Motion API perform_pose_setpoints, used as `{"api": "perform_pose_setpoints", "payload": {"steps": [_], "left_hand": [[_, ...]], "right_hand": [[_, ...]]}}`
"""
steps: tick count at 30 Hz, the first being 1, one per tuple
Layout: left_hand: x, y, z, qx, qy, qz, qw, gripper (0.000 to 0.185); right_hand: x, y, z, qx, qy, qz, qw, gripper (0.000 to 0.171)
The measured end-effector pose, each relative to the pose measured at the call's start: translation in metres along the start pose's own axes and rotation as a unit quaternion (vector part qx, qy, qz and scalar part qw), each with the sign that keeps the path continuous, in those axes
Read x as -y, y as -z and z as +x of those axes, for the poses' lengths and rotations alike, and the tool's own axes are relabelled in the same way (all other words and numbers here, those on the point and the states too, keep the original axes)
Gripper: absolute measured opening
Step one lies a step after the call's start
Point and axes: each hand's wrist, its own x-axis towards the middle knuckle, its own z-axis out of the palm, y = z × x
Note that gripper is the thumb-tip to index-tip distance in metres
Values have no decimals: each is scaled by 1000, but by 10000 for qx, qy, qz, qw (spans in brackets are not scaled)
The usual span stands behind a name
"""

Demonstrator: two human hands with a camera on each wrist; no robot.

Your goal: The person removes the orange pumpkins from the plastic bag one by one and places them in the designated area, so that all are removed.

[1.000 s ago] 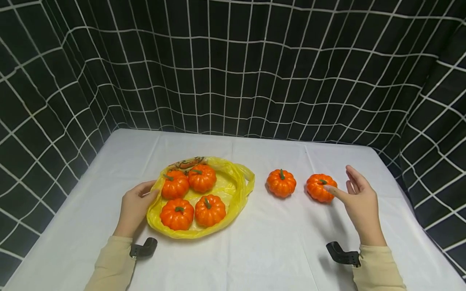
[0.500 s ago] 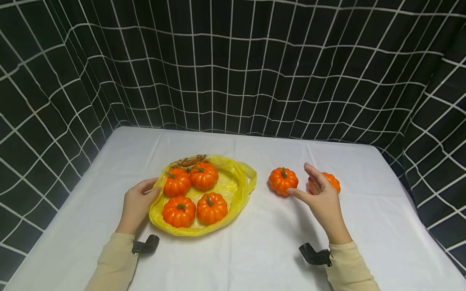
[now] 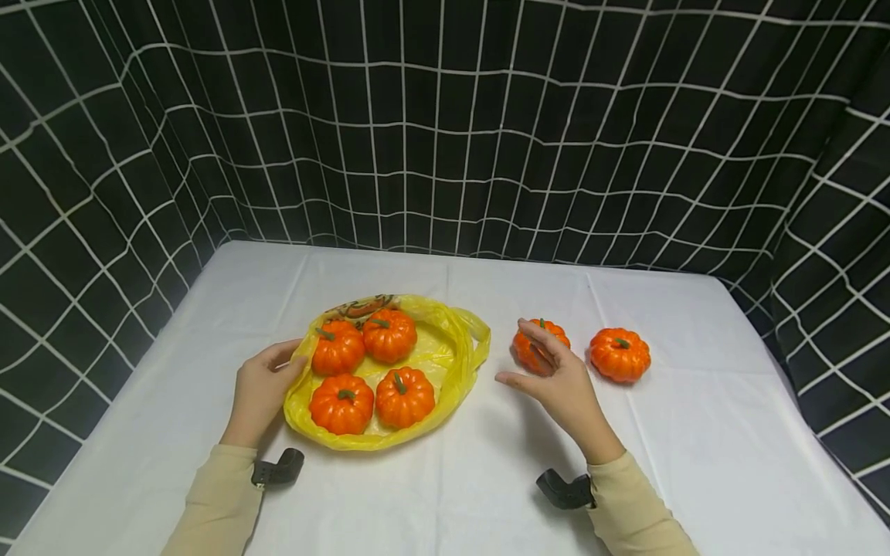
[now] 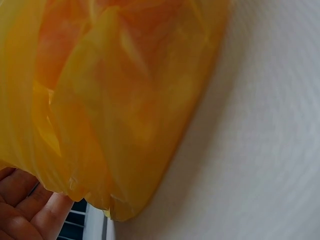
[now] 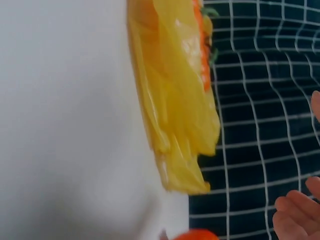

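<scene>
Right hand (image 3: pixel 565 390) has moved left from the outer pumpkin (image 3: pixel 620 357) to near the inner pumpkin (image 3: pixel 524 347), thumb and fingers spread; left hand (image 3: pixel 263 386) pinches the yellow bag's (image 3: pixel 455 380) rim, four pumpkins (image 3: pixel 341 406) inside.

From my station I see the left hand (image 3: pixel 260 390) angled inward, fingers bent, its forearm in a beige left sleeve (image 3: pixel 214 506). I have the right hand (image 3: pixel 566 394) slanting leftward above its beige right sleeve (image 3: pixel 636 502), thumb and fingers parted.
</scene>
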Motion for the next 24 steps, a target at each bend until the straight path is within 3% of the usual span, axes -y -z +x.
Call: {"api": "perform_pose_setpoints", "payload": {"steps": [3,24], "left_hand": [[0,0,0,4,17,-10,10000,39],[-1,1,-1,19,37,30,10000,39]], "right_hand": [[1,-11,0,179,41,156,9997,79],[3,-59,-2,1055,329,-196,9937,76]]}}
